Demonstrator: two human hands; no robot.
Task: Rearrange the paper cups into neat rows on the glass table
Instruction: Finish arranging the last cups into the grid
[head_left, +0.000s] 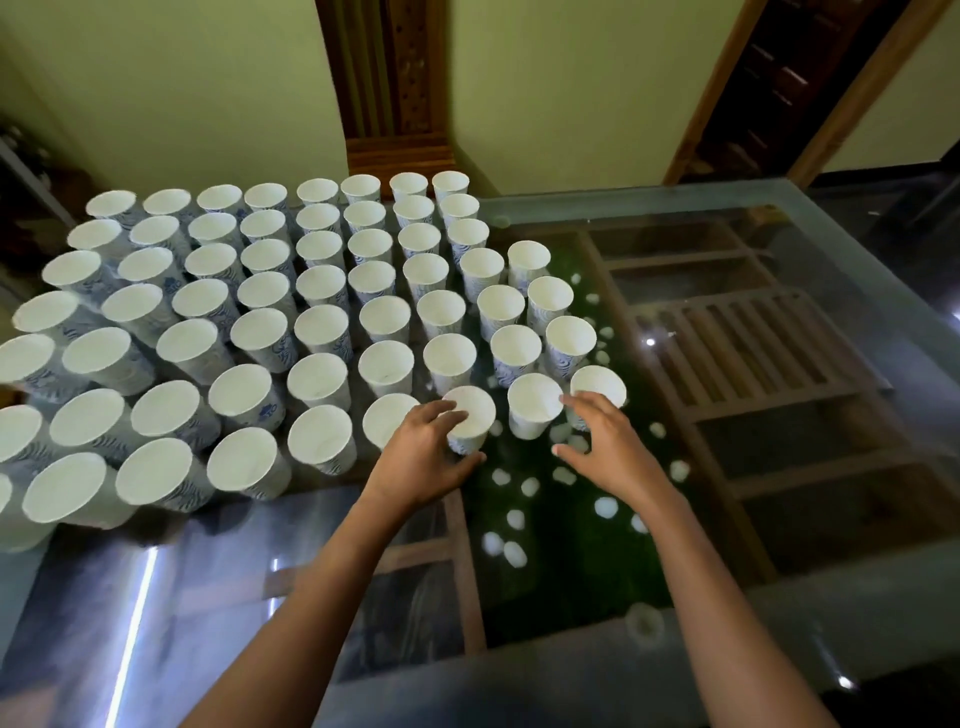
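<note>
Squaring up a block of paper cups (322, 322) on a glass tabletop (805, 571). Grips one cup (474, 410) on the block's near edge with the left hand (415, 457), fingers (439, 413) clasped at its rim. Spreads the right hand (605, 441) wide, holding nothing, by the end cup (597, 382) at the block's near right corner; cannot tell whether touching. Calls for sliding upright, lightly gripped, to avoid crushing thin walls, then sighting along the block. Shows eight lines of seven and a short line of four on the block's right flank: about sixty, leftmost clipped by the frame. Two hands.
</note>
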